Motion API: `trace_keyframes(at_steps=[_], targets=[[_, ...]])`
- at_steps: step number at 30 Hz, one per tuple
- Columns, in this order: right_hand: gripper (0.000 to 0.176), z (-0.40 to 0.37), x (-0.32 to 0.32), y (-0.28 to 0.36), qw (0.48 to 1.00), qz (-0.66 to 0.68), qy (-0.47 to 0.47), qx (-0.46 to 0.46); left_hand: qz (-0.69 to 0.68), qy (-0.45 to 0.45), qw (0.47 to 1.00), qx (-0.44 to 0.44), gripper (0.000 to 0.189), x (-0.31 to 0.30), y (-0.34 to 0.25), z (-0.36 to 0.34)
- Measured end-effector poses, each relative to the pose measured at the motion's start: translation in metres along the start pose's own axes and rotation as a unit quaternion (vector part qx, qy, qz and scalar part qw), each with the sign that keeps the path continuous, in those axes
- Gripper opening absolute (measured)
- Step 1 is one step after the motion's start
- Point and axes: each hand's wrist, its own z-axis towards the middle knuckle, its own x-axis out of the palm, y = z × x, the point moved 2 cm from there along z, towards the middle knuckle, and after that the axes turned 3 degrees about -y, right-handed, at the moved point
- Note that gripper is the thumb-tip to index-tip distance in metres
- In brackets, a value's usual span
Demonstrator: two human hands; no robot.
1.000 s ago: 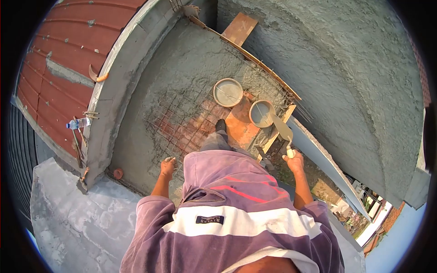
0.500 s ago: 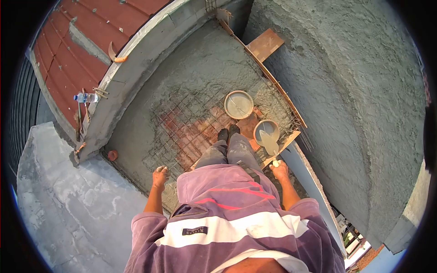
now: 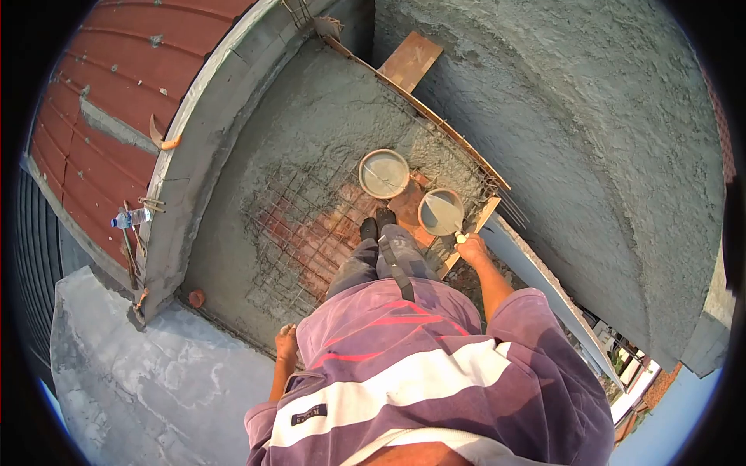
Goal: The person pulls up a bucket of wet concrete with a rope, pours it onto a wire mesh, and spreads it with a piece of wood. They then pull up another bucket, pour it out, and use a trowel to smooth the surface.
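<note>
My right hand [image 3: 472, 249] is closed round the pale handle of a trowel [image 3: 444, 215], whose pointed grey blade lies over the opening of a round bucket [image 3: 440, 190]. A second round bucket [image 3: 384, 174], holding grey material, stands just up and to the left. My left hand [image 3: 287, 342] hangs beside the purple shirt with its fingers curled; whether anything is inside them is too small to tell. Below the buckets, my dark shoes stand by a metal bar grid [image 3: 299, 233], partly covered by wet grey concrete [image 3: 311, 109].
A low curved wall [image 3: 203, 124] borders the concrete on the left, with a sickle [image 3: 165, 138] and a water bottle [image 3: 130, 218] near it. A wooden board [image 3: 412, 60] juts out at the top. Along the right edge runs formwork [image 3: 451, 133] beside a rough grey wall [image 3: 575, 155].
The view has turned and shifted. My right hand has brought the trowel blade from the bucket's lower rim to over its opening. My left hand is lower and closer to the shirt.
</note>
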Motion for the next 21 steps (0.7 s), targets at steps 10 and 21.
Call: trace_keyframes(at_steps=[10, 21], targets=[[0.054, -0.008, 0.030, -0.025, 0.999, 0.042, -0.004, 0.033, 0.051, 0.027, 0.997, 0.041, 0.050, 0.027, -0.119, 0.023], [0.060, -0.046, 0.068, -0.074, 0.988, 0.129, -0.028, 0.085, 0.136, 0.070, 0.988, 0.036, 0.045, 0.044, -0.135, 0.053]])
